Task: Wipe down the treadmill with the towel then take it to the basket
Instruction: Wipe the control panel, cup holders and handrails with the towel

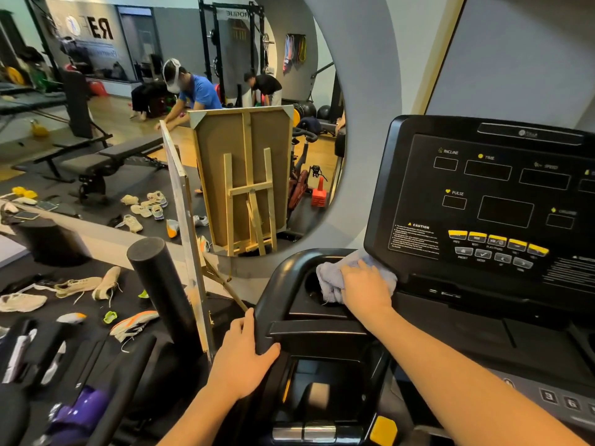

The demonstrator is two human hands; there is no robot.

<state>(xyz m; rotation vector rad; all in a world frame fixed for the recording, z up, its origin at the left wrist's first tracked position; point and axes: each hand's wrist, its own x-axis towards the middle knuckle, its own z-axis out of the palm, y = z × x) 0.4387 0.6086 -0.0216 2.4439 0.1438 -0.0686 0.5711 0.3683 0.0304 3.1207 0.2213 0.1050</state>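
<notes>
My right hand (363, 286) lies flat and spread on the towel (333, 280), fingers barely curled, pressing it down rather than pinching it; the cloth is bunched under the palm at the left corner of the treadmill (483, 304), half over the cup well (310, 284) and just touching the lower edge of the console (476, 194). My left hand (241, 358) is closed around the black handrail (267, 304), thumb on the inner face; I take it as a brace, nothing more.

The towel looks soft, light and limp; it will fold and drag under the palm instead of sliding as one piece, so I judge it wants firm downward pressure and short strokes; a loose flap hangs left of my fingers and could catch in the well. For carrying, I would gather it at the crumpled middle and close the fingers fully; held by a corner it would trail.

The console screen is dark, its yellow keys (495, 241) well to the right of the cloth; wiping there may press them, so lightly. Most of the surface seems still to be covered. To the left stand a mirror (96, 91) and shoes (77, 286) scattered on the floor; I can see no basket from here.
</notes>
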